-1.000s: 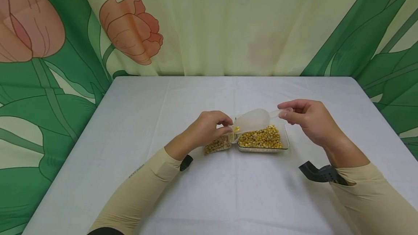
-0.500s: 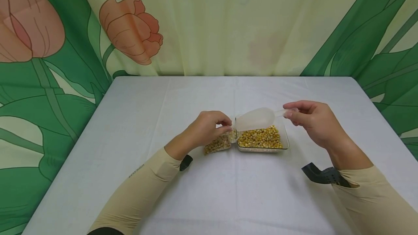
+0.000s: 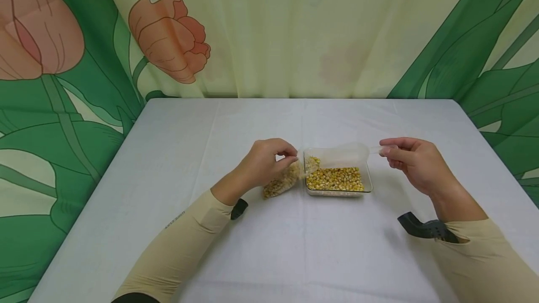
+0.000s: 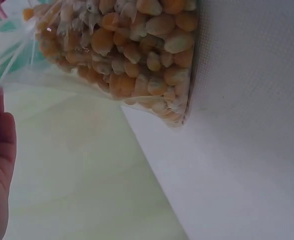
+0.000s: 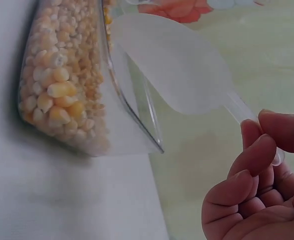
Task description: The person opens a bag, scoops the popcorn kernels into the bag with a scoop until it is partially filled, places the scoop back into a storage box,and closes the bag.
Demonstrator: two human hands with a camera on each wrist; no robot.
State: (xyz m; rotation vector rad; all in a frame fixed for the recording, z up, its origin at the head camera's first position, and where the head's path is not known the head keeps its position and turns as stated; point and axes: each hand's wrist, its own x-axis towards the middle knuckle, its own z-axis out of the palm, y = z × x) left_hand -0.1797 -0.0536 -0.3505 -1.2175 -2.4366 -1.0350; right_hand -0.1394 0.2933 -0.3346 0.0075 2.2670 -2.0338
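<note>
My left hand [image 3: 271, 160] pinches the top edge of a clear plastic bag [image 3: 282, 183]. Yellow and pale corn kernels [image 4: 122, 75] fill its lower part, and it stands tilted on the table at the container's left side. Thumb and fingers of my right hand [image 3: 414, 160] pinch the handle end of a translucent scoop [image 5: 176, 67]. The scoop's bowl is over the back of a clear rectangular container [image 5: 129, 135], its tip toward the bag. Corn kernels [image 3: 334, 179] lie in the container's front part. Whether kernels near the scoop's tip lie in it is unclear.
A white cloth [image 3: 236, 256] covers the table. Behind the table's far edge hangs a curtain [image 3: 311, 32] with flower and leaf prints. Black wrist straps [image 3: 427, 228] sit by the beige sleeves.
My right hand has moved right and slightly down, drawing the scoop away from the bag. The bag's upper part has shifted up with my left hand and tilts more.
</note>
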